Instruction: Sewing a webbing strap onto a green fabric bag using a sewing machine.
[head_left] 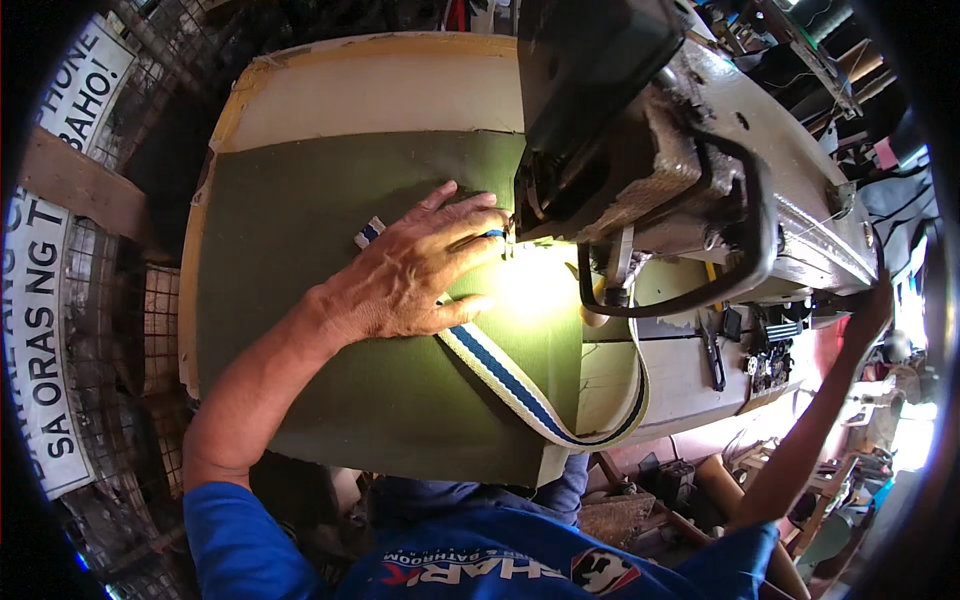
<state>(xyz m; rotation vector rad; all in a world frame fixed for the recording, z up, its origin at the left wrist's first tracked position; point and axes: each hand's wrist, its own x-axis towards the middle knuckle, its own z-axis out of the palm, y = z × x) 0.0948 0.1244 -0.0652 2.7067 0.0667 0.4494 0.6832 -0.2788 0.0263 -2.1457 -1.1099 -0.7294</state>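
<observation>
My left hand lies over a white webbing strap with a blue centre stripe, its fingers stretched and spread, pressing the strap down. The fingertips are close beside the needle area of a sewing machine. One strap end shows left of my hand; the rest runs out below it and loops up under the machine head. Beneath lies a dark green work surface. At the far right my right hand is closed around the edge of the machine's handwheel; its fingers are partly hidden.
A lamp glow lights the cloth by the needle. A black bent-rod frame hangs in front of the machine head. Small tools and metal parts lie right of it. Wire mesh and signs stand at the left.
</observation>
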